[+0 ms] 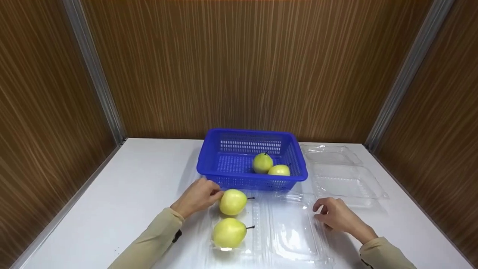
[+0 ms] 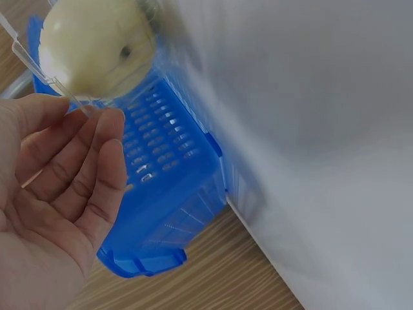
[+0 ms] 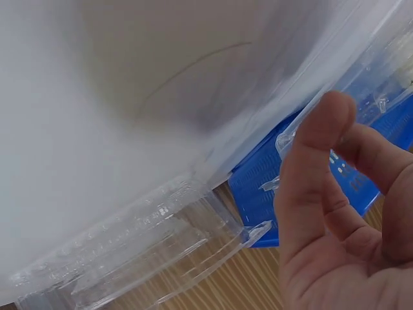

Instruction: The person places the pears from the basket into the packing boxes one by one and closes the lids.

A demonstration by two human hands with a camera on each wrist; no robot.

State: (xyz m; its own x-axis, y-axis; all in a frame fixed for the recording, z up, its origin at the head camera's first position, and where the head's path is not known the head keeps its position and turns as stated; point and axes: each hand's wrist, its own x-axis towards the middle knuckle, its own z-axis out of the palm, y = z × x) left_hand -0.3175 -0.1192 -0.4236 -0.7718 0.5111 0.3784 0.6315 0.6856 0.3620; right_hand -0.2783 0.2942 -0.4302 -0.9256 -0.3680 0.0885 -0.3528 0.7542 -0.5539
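A clear plastic clamshell box (image 1: 297, 231) lies opened out on the table, with two yellow-green pears in its left half. The far pear (image 1: 233, 202) and the near pear (image 1: 229, 233) both have stems pointing right. My left hand (image 1: 199, 196) pinches the left rim of the box between thumb and fingertips, beside the far pear; that rim (image 2: 71, 97) shows in the left wrist view. At the right side, my right hand (image 1: 336, 216) has its curled fingers and thumb at the edge of the lid half, pinching it; the fingertips (image 3: 332, 110) overlap that edge in the right wrist view.
A blue slotted basket (image 1: 252, 179) stands just behind the box, holding a greener pear (image 1: 263, 163) and a yellow pear (image 1: 279, 170). Another clear clamshell (image 1: 347, 181) lies open at the back right. Wood-grain panels (image 1: 239, 67) enclose the white table (image 1: 149, 168).
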